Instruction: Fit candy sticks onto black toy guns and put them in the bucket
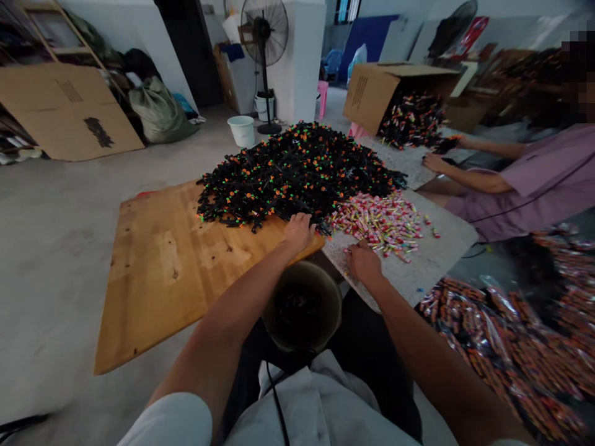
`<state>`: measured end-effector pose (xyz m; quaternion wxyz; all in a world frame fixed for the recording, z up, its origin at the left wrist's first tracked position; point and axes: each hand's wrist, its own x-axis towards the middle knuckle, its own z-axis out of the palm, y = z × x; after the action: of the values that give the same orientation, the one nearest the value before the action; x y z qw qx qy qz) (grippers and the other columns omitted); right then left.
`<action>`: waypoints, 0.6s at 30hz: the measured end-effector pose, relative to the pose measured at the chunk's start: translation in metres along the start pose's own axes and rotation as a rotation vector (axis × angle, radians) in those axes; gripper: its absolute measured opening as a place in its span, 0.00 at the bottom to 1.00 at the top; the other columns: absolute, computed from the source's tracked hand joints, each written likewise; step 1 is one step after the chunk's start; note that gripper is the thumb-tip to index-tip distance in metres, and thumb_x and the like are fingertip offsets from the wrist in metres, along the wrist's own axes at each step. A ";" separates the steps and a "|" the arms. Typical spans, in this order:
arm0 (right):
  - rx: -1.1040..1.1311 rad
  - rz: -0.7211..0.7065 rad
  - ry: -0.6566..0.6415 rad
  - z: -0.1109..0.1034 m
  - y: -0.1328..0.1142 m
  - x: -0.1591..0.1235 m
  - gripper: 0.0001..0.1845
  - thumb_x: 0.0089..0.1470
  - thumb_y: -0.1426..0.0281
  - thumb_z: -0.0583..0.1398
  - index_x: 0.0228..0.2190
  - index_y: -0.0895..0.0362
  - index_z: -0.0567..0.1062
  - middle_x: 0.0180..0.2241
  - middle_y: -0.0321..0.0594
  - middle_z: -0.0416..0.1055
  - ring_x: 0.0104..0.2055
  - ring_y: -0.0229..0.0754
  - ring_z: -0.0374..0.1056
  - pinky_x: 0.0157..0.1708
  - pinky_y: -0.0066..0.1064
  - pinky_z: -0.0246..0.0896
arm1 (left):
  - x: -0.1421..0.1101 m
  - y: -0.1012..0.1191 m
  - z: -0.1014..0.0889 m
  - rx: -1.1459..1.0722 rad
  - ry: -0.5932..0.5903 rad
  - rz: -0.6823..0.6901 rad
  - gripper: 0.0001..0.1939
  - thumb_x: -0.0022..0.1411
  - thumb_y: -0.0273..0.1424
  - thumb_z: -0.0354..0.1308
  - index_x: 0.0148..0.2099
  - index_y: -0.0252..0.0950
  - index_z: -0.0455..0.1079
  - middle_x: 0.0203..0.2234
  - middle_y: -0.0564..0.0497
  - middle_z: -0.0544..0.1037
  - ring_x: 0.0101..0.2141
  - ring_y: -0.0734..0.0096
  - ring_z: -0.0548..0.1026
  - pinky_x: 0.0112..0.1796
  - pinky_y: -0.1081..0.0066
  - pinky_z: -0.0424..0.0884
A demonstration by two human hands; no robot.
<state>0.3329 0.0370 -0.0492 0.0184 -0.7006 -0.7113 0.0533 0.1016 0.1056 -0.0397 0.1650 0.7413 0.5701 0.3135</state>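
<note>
while the left hand (299, 230) rests curled at the near edge of the black pile (297, 170) on the board (158, 266), the right hand (363, 260) pinches at candies (381, 222) just right; grip unclear.

No text can be read. The flat cardboard sheet (65, 108) and the open cardboard box (372, 90) both carry dark printing, but it is too blurred to make out.
</note>
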 end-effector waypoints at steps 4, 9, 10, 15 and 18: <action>0.135 -0.010 0.083 0.002 -0.002 -0.001 0.15 0.67 0.68 0.58 0.44 0.59 0.83 0.48 0.55 0.76 0.46 0.49 0.75 0.47 0.36 0.65 | 0.012 -0.003 0.010 0.113 -0.087 -0.041 0.11 0.72 0.35 0.56 0.49 0.34 0.76 0.52 0.36 0.74 0.56 0.49 0.67 0.59 0.54 0.64; 0.634 0.033 0.240 0.001 -0.013 -0.008 0.17 0.62 0.60 0.58 0.39 0.57 0.82 0.33 0.43 0.78 0.38 0.48 0.72 0.44 0.38 0.67 | 0.012 -0.017 0.002 0.176 -0.100 -0.045 0.11 0.67 0.37 0.65 0.46 0.36 0.75 0.49 0.40 0.74 0.52 0.52 0.68 0.56 0.58 0.67; 0.740 0.021 0.262 0.000 -0.017 -0.010 0.18 0.60 0.58 0.58 0.38 0.57 0.82 0.32 0.42 0.78 0.37 0.47 0.72 0.42 0.38 0.67 | 0.011 -0.020 -0.002 0.170 -0.095 -0.040 0.09 0.66 0.34 0.66 0.45 0.36 0.74 0.48 0.41 0.74 0.51 0.54 0.69 0.55 0.59 0.67; 1.001 -0.077 0.211 -0.010 -0.037 -0.017 0.19 0.57 0.55 0.62 0.40 0.56 0.80 0.36 0.43 0.80 0.35 0.47 0.73 0.41 0.38 0.69 | -0.006 -0.026 -0.022 0.011 -0.001 -0.001 0.05 0.65 0.28 0.65 0.40 0.37 0.71 0.40 0.46 0.77 0.45 0.61 0.73 0.52 0.62 0.69; 1.080 -0.162 0.109 -0.021 -0.045 -0.023 0.18 0.60 0.54 0.62 0.43 0.54 0.80 0.34 0.40 0.80 0.36 0.47 0.74 0.40 0.38 0.70 | -0.028 -0.018 -0.033 -0.231 0.084 -0.098 0.05 0.66 0.31 0.63 0.41 0.38 0.69 0.36 0.50 0.77 0.39 0.66 0.74 0.47 0.65 0.72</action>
<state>0.2904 0.0145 -0.0225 0.4161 -0.5362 -0.6328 0.3727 0.0625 0.0807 -0.0329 0.2402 0.6749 0.5721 0.3994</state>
